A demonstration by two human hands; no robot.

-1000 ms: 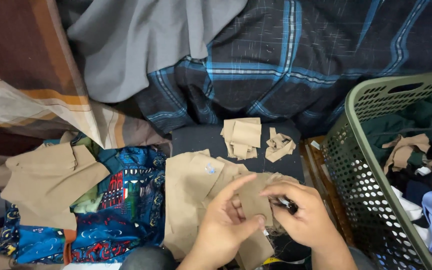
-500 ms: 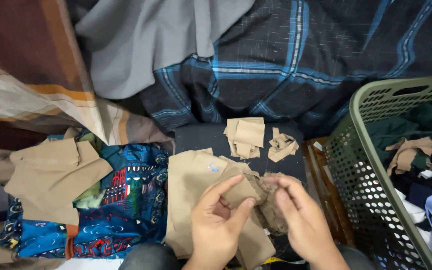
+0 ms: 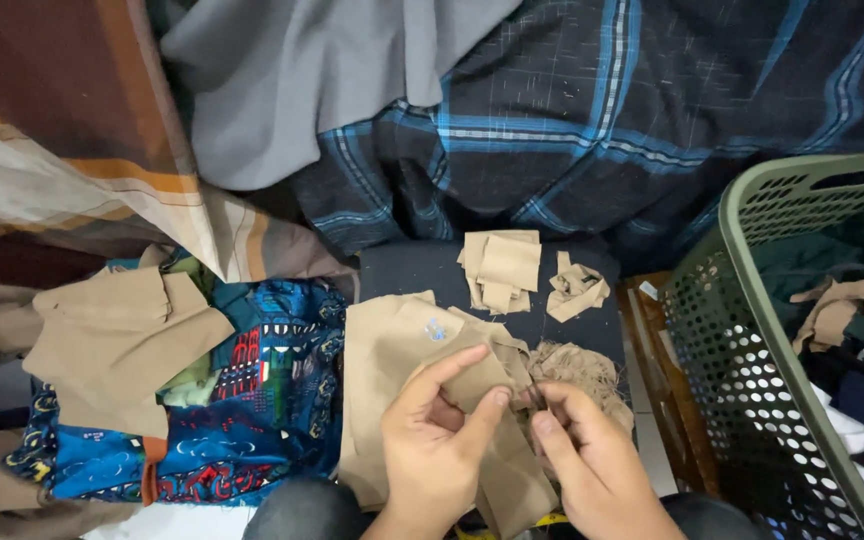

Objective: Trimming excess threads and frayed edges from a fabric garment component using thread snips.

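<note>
Head view: draped cloths fill the top, a plaid cloth (image 3: 592, 130) at 12 o'clock, a green basket (image 3: 752, 300) at 3 o'clock. The tan fabric (image 3: 392, 350), creased, lies at 6 o'clock. The left hand (image 3: 437, 450) pinches its fold; the right hand (image 3: 592, 460), fingers pressed together, pinches a small dark tool (image 3: 537, 397).

Little open room here. The dark mat (image 3: 412, 268) shows a bare strip ahead of the hands, hemmed by cut tan scraps (image 3: 500, 265), a green basket (image 3: 752, 330) on the right, plaid cloth (image 3: 592, 130) behind and a tan stack (image 3: 117, 335) on the left.
</note>
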